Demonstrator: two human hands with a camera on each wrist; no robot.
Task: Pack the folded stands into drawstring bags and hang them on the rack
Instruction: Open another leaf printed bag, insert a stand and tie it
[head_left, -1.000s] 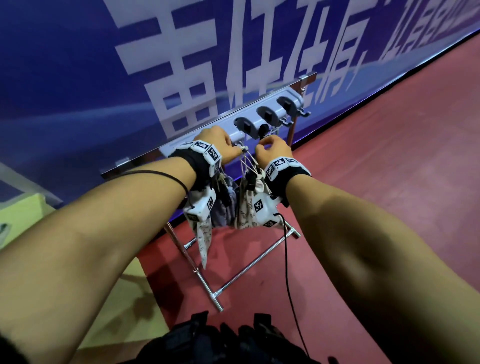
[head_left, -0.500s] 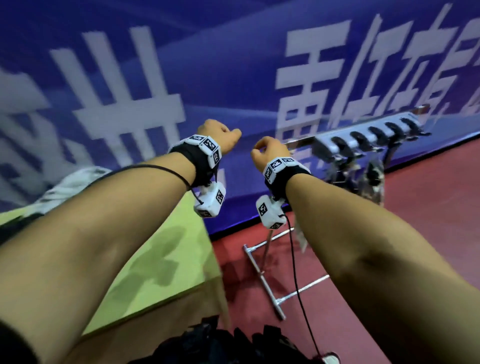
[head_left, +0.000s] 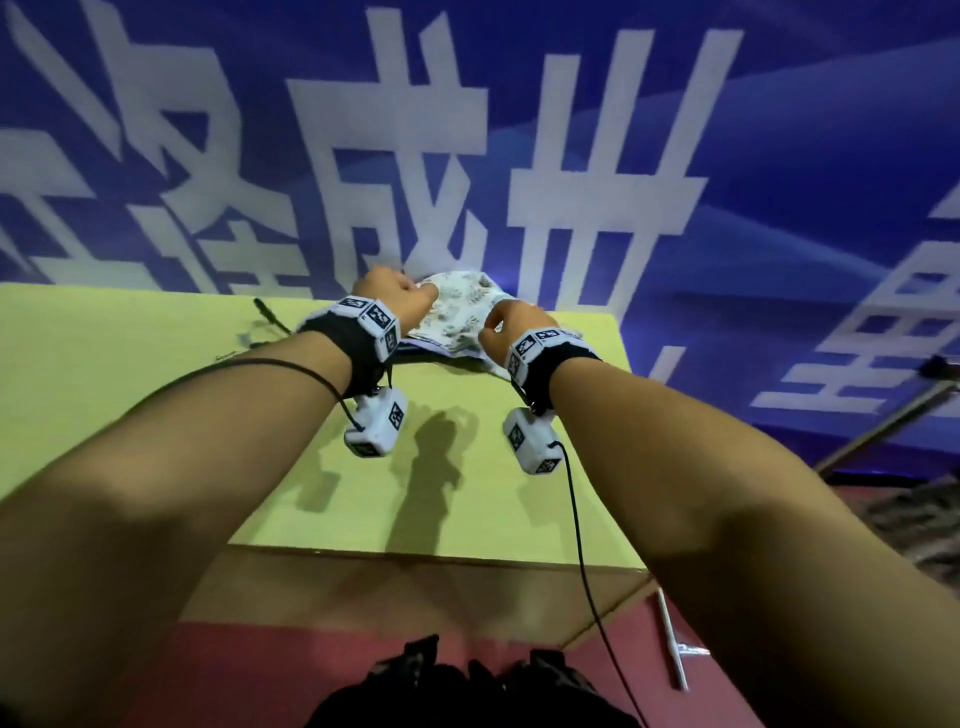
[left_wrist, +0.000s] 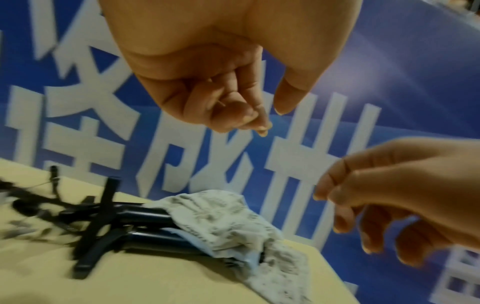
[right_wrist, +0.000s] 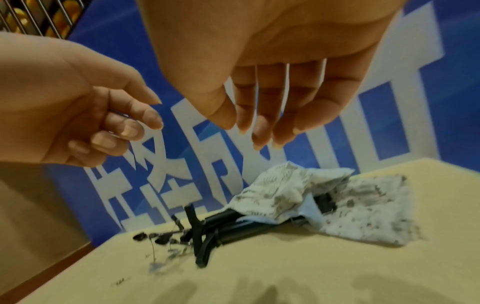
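Note:
A patterned drawstring bag (head_left: 457, 312) lies crumpled at the far edge of the yellow-green table (head_left: 156, 389). Black folded stands (left_wrist: 111, 218) lie beside it, their ends tucked under or into the bag (left_wrist: 223, 222); I cannot tell which. My left hand (head_left: 410, 293) hovers just above the bag's left side, fingers loosely curled and holding nothing (left_wrist: 272, 121). My right hand (head_left: 493, 322) hovers over the bag's right side, its fingers hanging relaxed and empty (right_wrist: 241, 131). Neither hand touches the bag (right_wrist: 337, 205) or the stands (right_wrist: 207, 232).
A blue banner wall with large white characters stands directly behind the table. The metal rack (head_left: 883, 421) is at the far right edge, blurred, with its foot (head_left: 675, 654) on the red floor. Small black cords and clips (right_wrist: 155, 238) lie left of the stands.
Both hands have left the bags hanging on the rack and swung left with my head. They now hover over the bag and stands on the table.

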